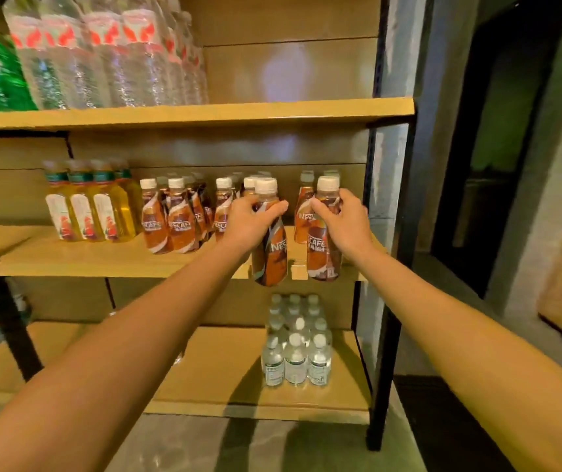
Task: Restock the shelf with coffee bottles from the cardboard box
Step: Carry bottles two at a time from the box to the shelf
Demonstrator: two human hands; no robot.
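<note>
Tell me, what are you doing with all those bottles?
A person is stocking a shelf. The left hand grips one coffee bottle near its top, and the right hand grips a second coffee bottle. Both are held in front of the middle shelf, not yet set down. More coffee bottles already stand there in rows, beside yellow drink bottles. A pack of water bottles sits on the shelf below.

Middle shelf (68,257): coffee bottles (177,219), yellow drink bottles (92,206) standing.
</note>
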